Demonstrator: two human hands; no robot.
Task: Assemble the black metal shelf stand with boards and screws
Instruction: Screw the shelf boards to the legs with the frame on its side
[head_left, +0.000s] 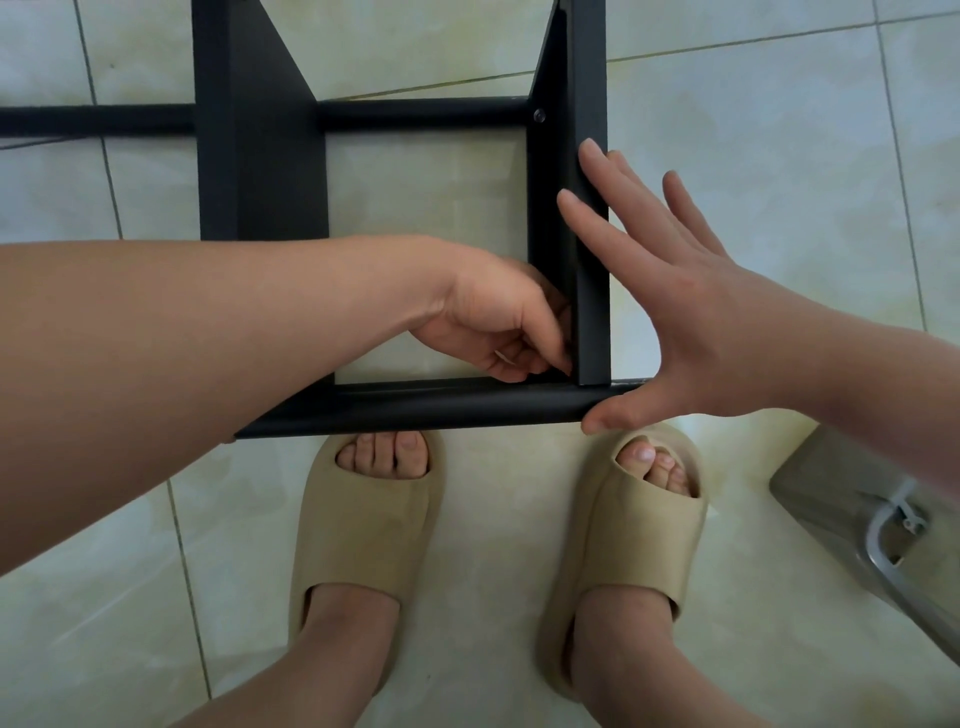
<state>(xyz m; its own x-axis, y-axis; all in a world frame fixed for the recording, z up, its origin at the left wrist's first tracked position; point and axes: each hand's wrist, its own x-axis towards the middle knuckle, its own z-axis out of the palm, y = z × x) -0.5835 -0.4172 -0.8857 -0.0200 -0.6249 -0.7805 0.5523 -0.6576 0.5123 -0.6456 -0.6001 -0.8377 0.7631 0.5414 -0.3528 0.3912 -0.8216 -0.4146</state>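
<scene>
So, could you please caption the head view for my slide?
Left hand works at a corner of the black shelf stand; open right hand braces its side board.

The square gap inside the stand (540, 208) was walled in: far tube (421, 114) at 12 o'clock, left board (260, 156) at 9, right board (589, 78) at 3, near tube (441, 408) at 6. The left hand (498, 327) filled the gap's 4 o'clock corner, its forearm barring the 9 o'clock side. The rest showed bare floor (753, 130). The right hand (701, 312) lay spread on the right board's outer side, with open tiles beyond. Two slippers (363, 530) crowded the near tube at 6, and a grey object (852, 519) sat at 4.
</scene>
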